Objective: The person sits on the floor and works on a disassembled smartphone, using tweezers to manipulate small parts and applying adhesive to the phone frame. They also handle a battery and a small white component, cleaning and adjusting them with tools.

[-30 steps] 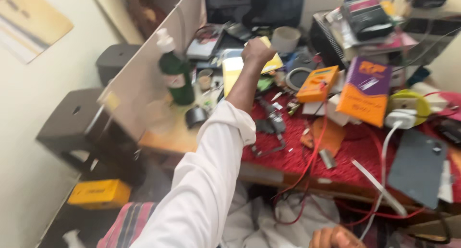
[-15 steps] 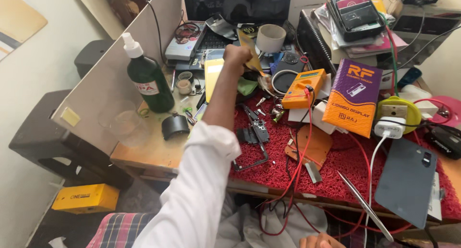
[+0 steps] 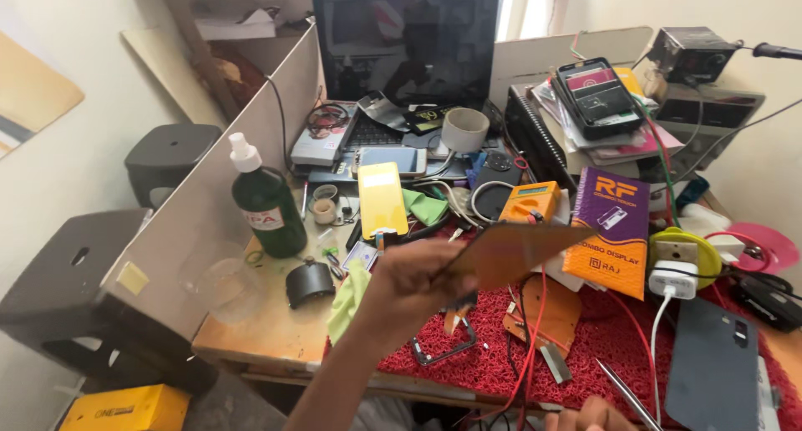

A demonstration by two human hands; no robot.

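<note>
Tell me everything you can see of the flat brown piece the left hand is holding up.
The flat brown piece is a thin, stiff-looking sheet, tan to brown, matte like card or thin board. It tapers to a point on the right and lies nearly edge-on to the camera, roughly level, above the red mat. The left hand pinches its left end between thumb and fingers; nothing else touches it. Its upper face looks plain, and motion blur softens its edges. It overlaps the view of the orange meter behind.
</note>
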